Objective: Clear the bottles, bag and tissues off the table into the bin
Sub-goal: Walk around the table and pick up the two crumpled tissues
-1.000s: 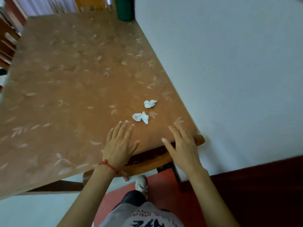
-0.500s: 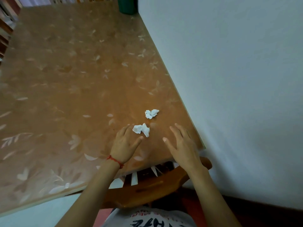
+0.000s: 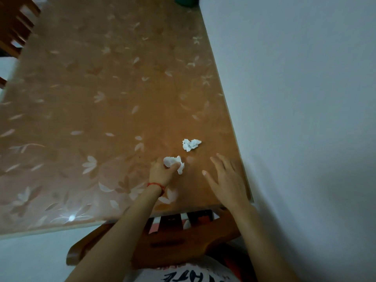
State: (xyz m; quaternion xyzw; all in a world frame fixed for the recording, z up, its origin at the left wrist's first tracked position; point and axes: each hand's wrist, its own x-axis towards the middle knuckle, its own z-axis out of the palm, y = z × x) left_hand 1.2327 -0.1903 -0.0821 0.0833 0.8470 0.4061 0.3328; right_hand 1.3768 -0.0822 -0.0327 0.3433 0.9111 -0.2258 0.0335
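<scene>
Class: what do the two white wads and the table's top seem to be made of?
Wads and, the latter pinched in the left hand: thin soft tissue paper, matte, crumpled. Table: probably wood under a glossy clear plastic cover printed with pale leaves; it reflects light.

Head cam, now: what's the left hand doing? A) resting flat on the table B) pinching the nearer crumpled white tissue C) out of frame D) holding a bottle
B: the left hand, with a red string on its wrist, closes thumb and fingers on the nearer crumpled white tissue; the farther crumpled white tissue lies untouched.
</scene>
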